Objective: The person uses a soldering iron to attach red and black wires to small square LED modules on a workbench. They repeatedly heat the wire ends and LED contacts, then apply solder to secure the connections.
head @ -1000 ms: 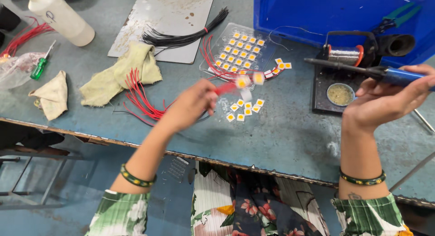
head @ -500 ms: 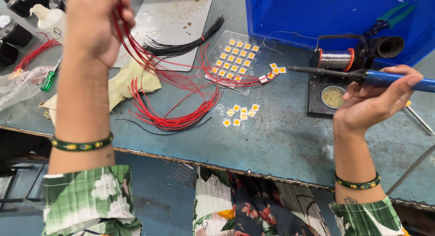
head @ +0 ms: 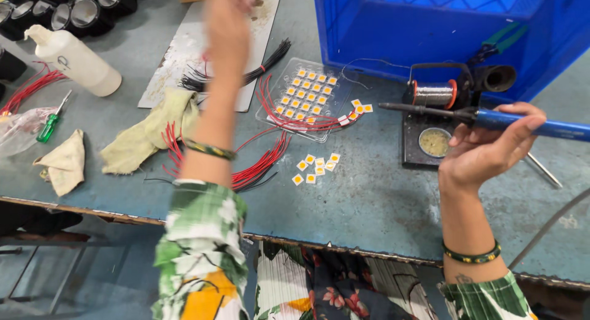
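The right hand [head: 485, 151] has its fingers wrapped around the blue handle of a soldering iron [head: 467, 115], tip parked over the stand, probably to keep the hot end off the bench. The left hand [head: 226, 13] is raised way up, blurred and cut off, so its grip can't be made out. Red wires [head: 258, 166] lie beside the small yellow squares [head: 316, 166].

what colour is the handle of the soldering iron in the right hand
Blue: the soldering iron in the right hand has a blue handle, seen in the head view.
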